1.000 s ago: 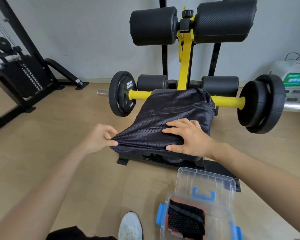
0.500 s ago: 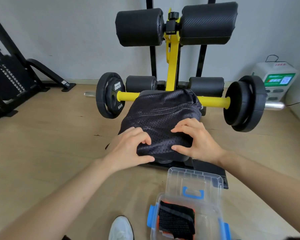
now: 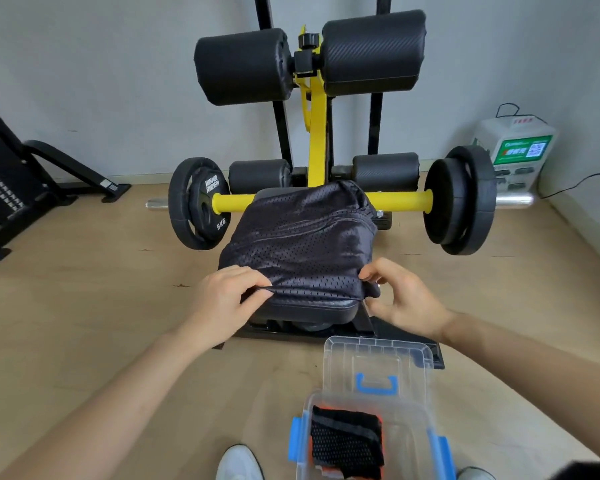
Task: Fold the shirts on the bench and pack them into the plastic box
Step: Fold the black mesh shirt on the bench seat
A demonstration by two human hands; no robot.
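- Shirt (image 3: 298, 244): dark mesh, bunched on the bench (image 3: 312, 308) seat, covering most of the pad; far end reaches the yellow bar (image 3: 399, 200)
- Left hand (image 3: 222, 299): grasps the shirt's near-left hem, fingers curled over the edge
- Right hand (image 3: 406, 299): at the near-right corner, fingertips curled onto the fabric, thumb just below, corner pinched between them
- Box (image 3: 413, 445): clear plastic with blue latches, on the floor (image 3: 84, 323) near and right of the bench
- Lid (image 3: 378, 358): open, standing up on the box's far side, blue handle facing near
- Folded shirt (image 3: 347, 441): black mesh with orange edge, lies inside the box, left part
- Bar runs left-right just beyond the seat; black plates (image 3: 461, 199) on both ends, left one marked 5KG
- Rollers (image 3: 243, 65): two high, two low, either side of the yellow post
- Shoe (image 3: 238, 462): white, at near edge, left of the box
- White device (image 3: 515, 154) with green label by the far right wall
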